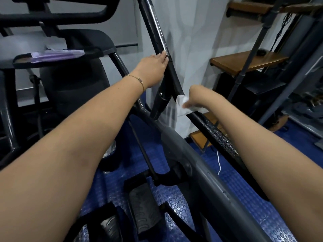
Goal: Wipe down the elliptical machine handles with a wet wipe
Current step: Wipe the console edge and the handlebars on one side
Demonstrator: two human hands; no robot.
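Blue studded floor point(174, 203) and white curtain point(190, 55) frame the elliptical's right handle.

Your right hand point(196, 97) pinches the wet wipe point(181, 106) onto the black handle point(211, 130), fingers closed over it, so the cloth wraps the bar; droplets bead on the grip below. Your left hand point(153, 69) rests flat on the upper bar point(157, 30), fingers together, likely steadying it against swinging.

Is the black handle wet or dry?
Wet. Below the white wipe under the right hand, the black handle glistens with water beads. The left hand steadies the bar higher up.
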